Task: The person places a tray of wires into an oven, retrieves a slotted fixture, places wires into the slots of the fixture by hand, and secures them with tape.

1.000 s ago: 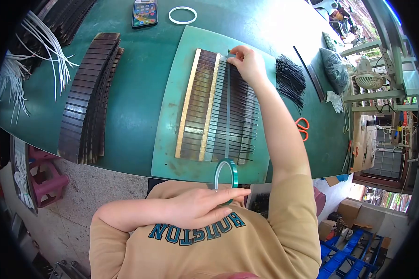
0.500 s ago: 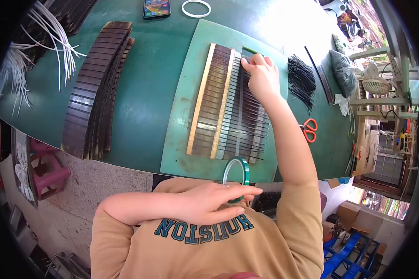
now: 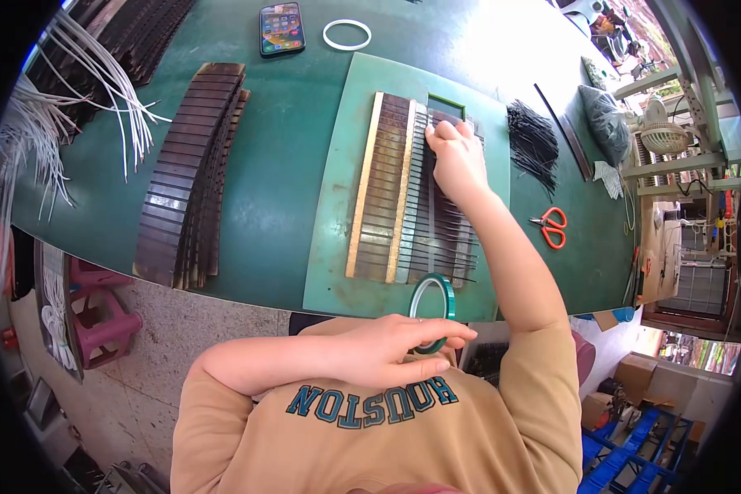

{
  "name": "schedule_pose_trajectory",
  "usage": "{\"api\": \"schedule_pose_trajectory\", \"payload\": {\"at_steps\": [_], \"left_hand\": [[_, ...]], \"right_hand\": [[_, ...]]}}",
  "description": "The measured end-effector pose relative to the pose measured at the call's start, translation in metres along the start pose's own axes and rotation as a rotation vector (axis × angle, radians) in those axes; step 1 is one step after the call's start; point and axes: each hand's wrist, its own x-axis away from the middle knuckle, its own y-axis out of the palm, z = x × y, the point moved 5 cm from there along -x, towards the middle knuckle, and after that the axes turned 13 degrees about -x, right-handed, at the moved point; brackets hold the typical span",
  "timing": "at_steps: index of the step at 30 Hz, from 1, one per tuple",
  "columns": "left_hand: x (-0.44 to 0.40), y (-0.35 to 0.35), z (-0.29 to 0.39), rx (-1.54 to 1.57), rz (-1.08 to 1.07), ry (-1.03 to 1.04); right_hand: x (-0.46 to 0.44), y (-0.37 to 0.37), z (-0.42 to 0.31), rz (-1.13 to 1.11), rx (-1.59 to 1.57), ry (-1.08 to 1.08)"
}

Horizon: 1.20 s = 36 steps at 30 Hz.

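Note:
My right hand (image 3: 454,160) is over the upper part of a dark slotted strip jig (image 3: 379,189) with pale edges, its fingers curled and pressed down. Whatever lies under those fingertips is hidden. Several thin black wires (image 3: 436,247) lie side by side across the jig, their ends sticking out to the right. A clear tape-like band (image 3: 421,222) runs lengthwise over them. The jig rests on a light green board (image 3: 325,247). Close to my chest, my left hand (image 3: 399,346) holds a roll of green tape (image 3: 449,296) upright, with its index finger and thumb stretched forward.
Left of the board is a stack of dark slotted strips (image 3: 181,173), with white wires (image 3: 123,90) beyond. Red-handled scissors (image 3: 554,228) and a black wire bundle (image 3: 533,140) lie to the right. A phone (image 3: 281,30) and a white ring (image 3: 347,34) are at the back.
My right hand has shifted slightly toward me along the jig, showing more of the green-edged slot above it. My left hand still holds the tape roll. The whole view has shifted a little.

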Motion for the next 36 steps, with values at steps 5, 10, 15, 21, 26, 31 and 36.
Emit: {"api": "schedule_pose_trajectory", "payload": {"at_steps": [5, 10, 15, 21, 26, 31, 36], "left_hand": [[0.002, 0.002, -0.003, 0.028, 0.082, 0.078], [-0.001, -0.001, 0.0, 0.094, 0.016, -0.002], [-0.001, 0.003, -0.006, 0.13, 0.065, 0.04], [-0.002, 0.001, -0.003, 0.078, 0.073, 0.055], [-0.003, 0.003, -0.006, 0.151, 0.096, 0.061], [-0.003, 0.003, -0.007, 0.205, 0.103, 0.036], [-0.004, 0.002, -0.003, 0.027, 0.127, 0.074]], "right_hand": [[0.017, 0.011, -0.004, 0.047, -0.019, -0.043], [0.022, -0.002, -0.01, 0.035, -0.079, -0.049], [0.033, 0.007, -0.011, 0.061, -0.107, -0.054], [0.042, 0.004, -0.021, 0.047, -0.049, -0.097], [0.046, 0.001, -0.02, 0.06, -0.093, -0.102], [0.06, 0.008, -0.025, 0.113, -0.034, -0.132], [0.057, -0.005, -0.03, 0.017, -0.029, -0.12]]}}
